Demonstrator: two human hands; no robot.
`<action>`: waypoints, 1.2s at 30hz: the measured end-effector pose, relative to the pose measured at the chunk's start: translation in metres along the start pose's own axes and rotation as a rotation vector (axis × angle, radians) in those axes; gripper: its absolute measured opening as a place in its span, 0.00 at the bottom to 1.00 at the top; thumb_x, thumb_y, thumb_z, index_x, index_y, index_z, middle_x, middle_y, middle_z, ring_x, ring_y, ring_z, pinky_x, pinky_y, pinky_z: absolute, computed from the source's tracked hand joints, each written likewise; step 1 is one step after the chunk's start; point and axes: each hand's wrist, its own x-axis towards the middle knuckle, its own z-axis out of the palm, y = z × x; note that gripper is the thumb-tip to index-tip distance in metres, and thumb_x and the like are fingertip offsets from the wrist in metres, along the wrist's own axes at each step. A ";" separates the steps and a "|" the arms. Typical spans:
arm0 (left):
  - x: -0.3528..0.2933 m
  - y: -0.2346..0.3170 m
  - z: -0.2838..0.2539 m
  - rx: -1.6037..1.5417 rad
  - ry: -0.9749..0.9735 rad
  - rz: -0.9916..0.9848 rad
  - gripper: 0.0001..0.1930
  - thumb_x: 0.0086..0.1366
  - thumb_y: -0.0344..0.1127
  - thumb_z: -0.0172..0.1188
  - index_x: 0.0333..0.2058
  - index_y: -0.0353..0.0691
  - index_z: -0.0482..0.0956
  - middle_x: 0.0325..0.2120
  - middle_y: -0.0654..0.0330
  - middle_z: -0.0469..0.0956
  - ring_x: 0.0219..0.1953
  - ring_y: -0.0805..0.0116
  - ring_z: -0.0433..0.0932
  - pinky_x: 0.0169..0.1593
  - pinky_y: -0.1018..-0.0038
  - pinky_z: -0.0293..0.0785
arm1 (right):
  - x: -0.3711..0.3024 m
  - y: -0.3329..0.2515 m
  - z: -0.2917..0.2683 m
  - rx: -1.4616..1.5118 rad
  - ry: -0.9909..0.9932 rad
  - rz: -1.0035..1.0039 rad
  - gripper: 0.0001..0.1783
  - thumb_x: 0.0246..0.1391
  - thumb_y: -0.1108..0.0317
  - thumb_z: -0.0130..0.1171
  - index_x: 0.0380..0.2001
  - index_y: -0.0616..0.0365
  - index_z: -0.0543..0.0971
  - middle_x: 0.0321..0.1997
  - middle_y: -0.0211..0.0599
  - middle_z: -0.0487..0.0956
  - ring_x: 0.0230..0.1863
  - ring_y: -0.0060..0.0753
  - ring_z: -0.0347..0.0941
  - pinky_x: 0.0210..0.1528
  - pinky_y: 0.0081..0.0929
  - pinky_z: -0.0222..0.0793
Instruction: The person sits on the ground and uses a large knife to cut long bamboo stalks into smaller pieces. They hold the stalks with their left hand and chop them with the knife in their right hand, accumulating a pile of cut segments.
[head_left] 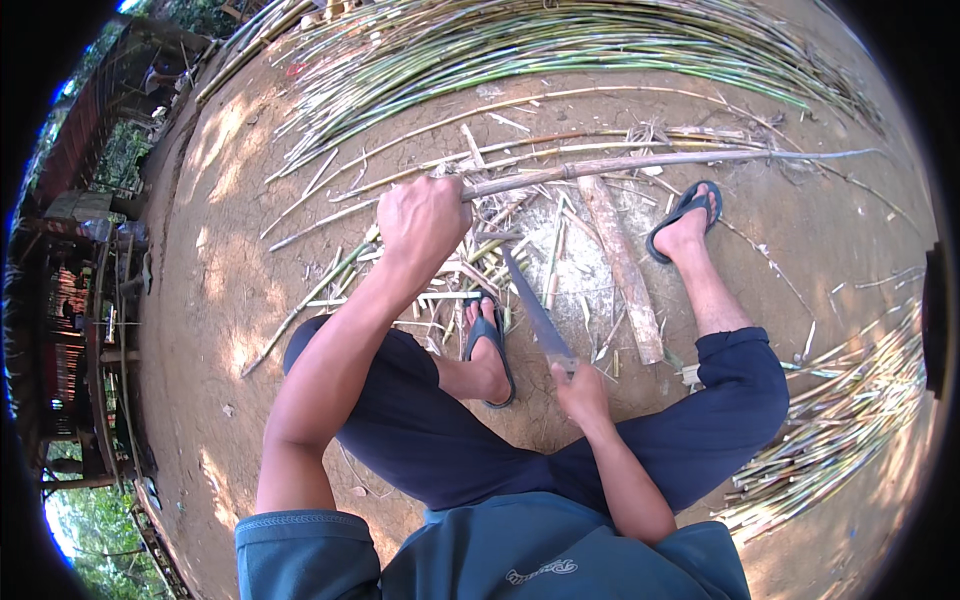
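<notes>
My left hand (425, 215) is closed in a fist round the near end of a long, thin bamboo pole (640, 163), which stretches away to the right. In my right hand (583, 395) is the handle of a hand saw (535, 308). Its dark tapered blade slants up to the left, and the narrow tip lies a little below the pole, near my left hand. Whether the blade's teeth touch anything cannot be made out.
A peeled log (620, 270) lies between my feet, with pale sawdust (580, 250) and cut bamboo pieces (345, 270) about it. Long green poles (560, 55) are piled at the far side. Another bundle of sticks (850, 420) lies at the right.
</notes>
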 end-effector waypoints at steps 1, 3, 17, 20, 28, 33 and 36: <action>-0.008 -0.008 -0.011 0.034 0.004 -0.014 0.09 0.52 0.36 0.56 0.23 0.41 0.83 0.18 0.49 0.80 0.22 0.54 0.82 0.27 0.61 0.76 | 0.019 -0.051 -0.050 0.141 -0.149 0.153 0.27 0.58 0.58 0.58 0.51 0.73 0.75 0.48 0.65 0.77 0.54 0.59 0.74 0.60 0.47 0.64; -0.015 -0.013 -0.031 0.069 0.070 -0.007 0.08 0.51 0.36 0.57 0.23 0.41 0.82 0.17 0.50 0.79 0.20 0.54 0.81 0.25 0.61 0.76 | 0.059 -0.068 -0.066 0.340 0.538 -0.328 0.20 0.55 0.61 0.60 0.43 0.70 0.78 0.48 0.59 0.77 0.51 0.56 0.74 0.56 0.48 0.64; -0.099 -0.079 -0.086 0.042 0.257 -0.152 0.04 0.47 0.36 0.60 0.22 0.51 0.83 0.12 0.60 0.75 0.15 0.62 0.75 0.19 0.65 0.65 | 0.134 -0.190 -0.182 -0.264 0.443 -1.017 0.38 0.46 0.26 0.54 0.14 0.55 0.69 0.13 0.38 0.72 0.16 0.45 0.73 0.18 0.38 0.64; -0.116 -0.085 -0.081 0.059 0.209 -0.106 0.04 0.47 0.36 0.60 0.21 0.51 0.83 0.11 0.60 0.75 0.14 0.62 0.75 0.18 0.65 0.65 | 0.127 -0.190 -0.174 -0.248 0.349 -0.981 0.41 0.45 0.24 0.52 0.13 0.56 0.70 0.11 0.41 0.71 0.15 0.46 0.72 0.18 0.39 0.64; -0.121 -0.080 -0.045 -0.049 0.103 -0.105 0.02 0.44 0.36 0.60 0.17 0.49 0.80 0.08 0.58 0.72 0.12 0.61 0.73 0.17 0.66 0.64 | 0.119 -0.178 -0.177 -0.331 0.141 -0.818 0.43 0.44 0.22 0.52 0.11 0.57 0.74 0.07 0.42 0.67 0.14 0.48 0.72 0.21 0.41 0.66; -0.115 -0.074 -0.047 -0.071 0.106 -0.071 0.02 0.44 0.36 0.60 0.17 0.48 0.79 0.09 0.58 0.73 0.13 0.61 0.74 0.18 0.66 0.65 | 0.115 -0.166 -0.176 -0.374 0.207 -0.837 0.42 0.44 0.23 0.53 0.12 0.57 0.74 0.06 0.41 0.67 0.13 0.47 0.71 0.20 0.41 0.65; -0.093 -0.081 -0.064 -0.053 0.145 -0.068 0.03 0.48 0.36 0.61 0.20 0.50 0.82 0.09 0.60 0.72 0.12 0.62 0.73 0.18 0.67 0.65 | 0.130 -0.174 -0.178 -0.374 0.173 -0.807 0.42 0.44 0.22 0.52 0.12 0.56 0.74 0.06 0.39 0.68 0.13 0.46 0.71 0.19 0.40 0.65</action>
